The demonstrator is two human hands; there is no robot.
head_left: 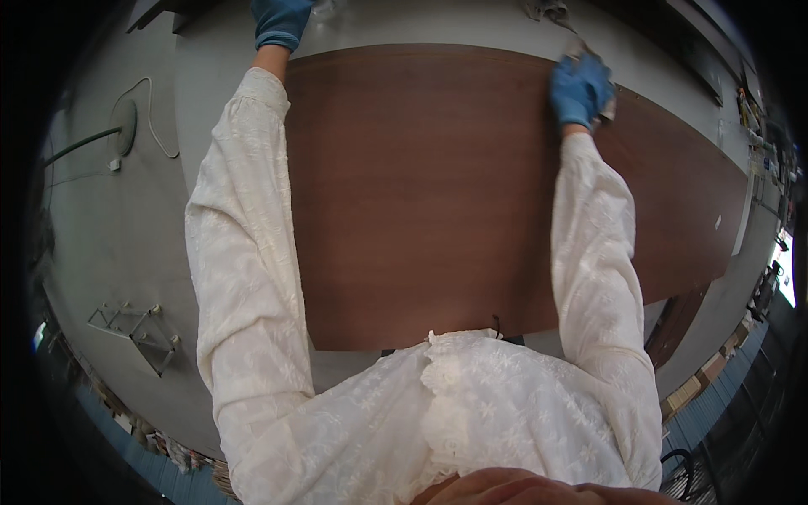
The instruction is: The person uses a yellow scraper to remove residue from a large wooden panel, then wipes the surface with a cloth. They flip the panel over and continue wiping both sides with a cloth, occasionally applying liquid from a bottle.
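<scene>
A large brown wooden board [429,202] lies flat in front of me over a grey floor. My right hand [581,88], in a blue glove, presses on the board's far right edge and is closed around a small pale grey pad or cloth [609,106] that shows only at the glove's edges. My left hand [282,21], also in a blue glove, reaches past the board's far left corner onto the grey surface, beside a clear object [325,8] at the top edge. The frame cuts off its fingers. White embroidered sleeves cover both forearms.
A round grey disc with a white cable [124,126] lies on the floor at left. A small metal frame [135,328] sits lower left. A grey tool [547,10] lies beyond the board at top. Shelves with clutter line the right edge [762,143].
</scene>
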